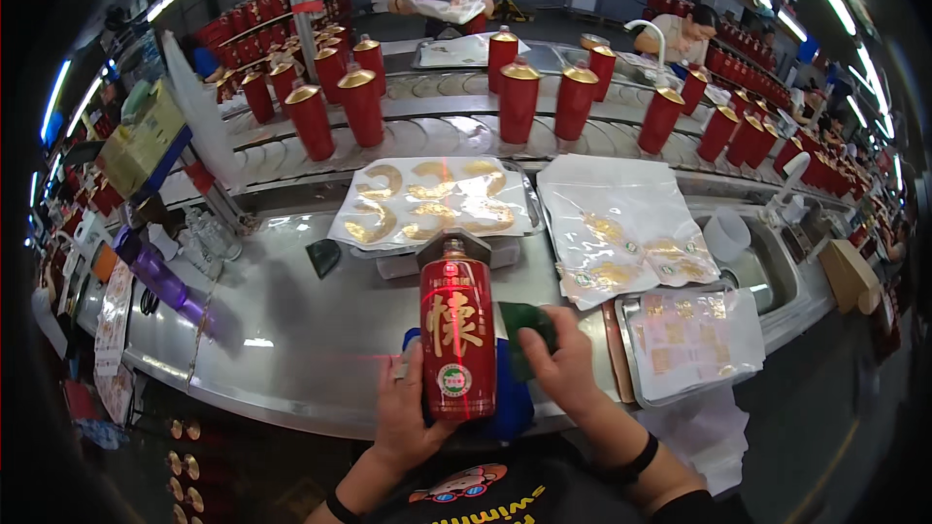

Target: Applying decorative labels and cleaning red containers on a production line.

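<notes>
Red bottle (456, 340) with gold lettering is between the fingers of both hands, above the near edge of the desk (282, 330), and its neck points away from the person. The left hand (406, 417) has its fingers curled around the lower left side, gripping it. The right hand (565, 369) pinches a dark green piece (527, 325) between thumb and fingers, just beside the bottle; whether this piece touches it, I cannot tell. Between the fingers of both hands, behind the bottle, blue cloth (513, 406) is visible. Beyond the fingers lies a white sheet (400, 199) with gold curved shapes; right of the right fingers lies a pale sheet (728, 364) with pink patches.
</notes>
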{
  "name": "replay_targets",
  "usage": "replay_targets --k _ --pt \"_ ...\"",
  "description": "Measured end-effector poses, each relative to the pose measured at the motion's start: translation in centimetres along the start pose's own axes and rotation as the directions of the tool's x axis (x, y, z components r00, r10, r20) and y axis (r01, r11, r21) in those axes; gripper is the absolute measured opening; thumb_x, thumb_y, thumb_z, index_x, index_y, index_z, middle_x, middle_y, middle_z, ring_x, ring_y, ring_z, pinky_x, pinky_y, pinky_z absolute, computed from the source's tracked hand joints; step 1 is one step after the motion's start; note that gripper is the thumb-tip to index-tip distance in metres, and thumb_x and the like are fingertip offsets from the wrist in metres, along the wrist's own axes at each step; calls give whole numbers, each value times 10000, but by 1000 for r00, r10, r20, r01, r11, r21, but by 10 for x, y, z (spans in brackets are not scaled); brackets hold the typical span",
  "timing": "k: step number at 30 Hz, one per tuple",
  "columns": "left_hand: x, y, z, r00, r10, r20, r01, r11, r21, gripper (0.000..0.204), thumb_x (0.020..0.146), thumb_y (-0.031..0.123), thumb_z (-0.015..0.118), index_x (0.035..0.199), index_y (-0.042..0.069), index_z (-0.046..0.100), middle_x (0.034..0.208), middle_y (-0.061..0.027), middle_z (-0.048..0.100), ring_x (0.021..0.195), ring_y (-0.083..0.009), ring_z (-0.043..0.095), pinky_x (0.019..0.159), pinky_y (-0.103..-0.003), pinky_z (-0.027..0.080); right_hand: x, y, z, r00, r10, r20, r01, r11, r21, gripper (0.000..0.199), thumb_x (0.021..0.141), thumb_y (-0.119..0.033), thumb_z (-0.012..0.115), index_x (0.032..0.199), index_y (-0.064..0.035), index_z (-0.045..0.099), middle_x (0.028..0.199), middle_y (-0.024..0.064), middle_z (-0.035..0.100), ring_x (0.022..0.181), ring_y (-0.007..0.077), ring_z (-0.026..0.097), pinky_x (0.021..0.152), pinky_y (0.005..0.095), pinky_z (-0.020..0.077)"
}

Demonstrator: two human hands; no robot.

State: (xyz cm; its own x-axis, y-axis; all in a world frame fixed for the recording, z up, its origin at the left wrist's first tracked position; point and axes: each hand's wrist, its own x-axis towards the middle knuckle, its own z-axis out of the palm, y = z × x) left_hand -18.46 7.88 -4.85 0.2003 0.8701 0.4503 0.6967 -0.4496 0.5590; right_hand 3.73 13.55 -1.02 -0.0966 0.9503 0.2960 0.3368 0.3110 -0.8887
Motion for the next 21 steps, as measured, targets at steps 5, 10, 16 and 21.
replay_targets --k 5,10,16,21 --pt "-1 -2 1 1000 -14 1 14 999 -38 1002 807 525 670 1453 -92 216 1418 -275 403 1327 -409 384 1125 -559 167 1 -5 1 948 -224 227 233 973 -11 274 899 -189 661 1087 -12 570 842 113 670 748 142 659 658 311 530" --pt "-1 -1 0 999 -40 -2 39 995 -94 976 819 528 654 1467 -60 223 1401 -247 430 1301 -396 414 1121 -564 164 16 -17 -5 988 -101 117 89 991 97 238 893 -164 659 1065 -16 587 786 96 667 745 155 668 658 307 517" --pt "0 -1 -2 1000 -22 -10 21 997 -70 965 804 491 689 1460 -60 247 1357 -245 470 1266 -395 441 1110 -578 179 52 -41 -7 884 -465 51 415 730 -543 267 775 -74 696 1034 -101 637 755 66 574 665 276 562 590 388 408" --pt "2 0 -3 998 -3 -60 1 999 -43 976 744 468 749 1446 -44 305 1322 -247 497 1218 -406 470 1086 -618 198 56 -58 -1 610 -624 489 733 678 -49 270 719 -110 739 975 -117 652 768 49 574 701 248 576 618 375 423"
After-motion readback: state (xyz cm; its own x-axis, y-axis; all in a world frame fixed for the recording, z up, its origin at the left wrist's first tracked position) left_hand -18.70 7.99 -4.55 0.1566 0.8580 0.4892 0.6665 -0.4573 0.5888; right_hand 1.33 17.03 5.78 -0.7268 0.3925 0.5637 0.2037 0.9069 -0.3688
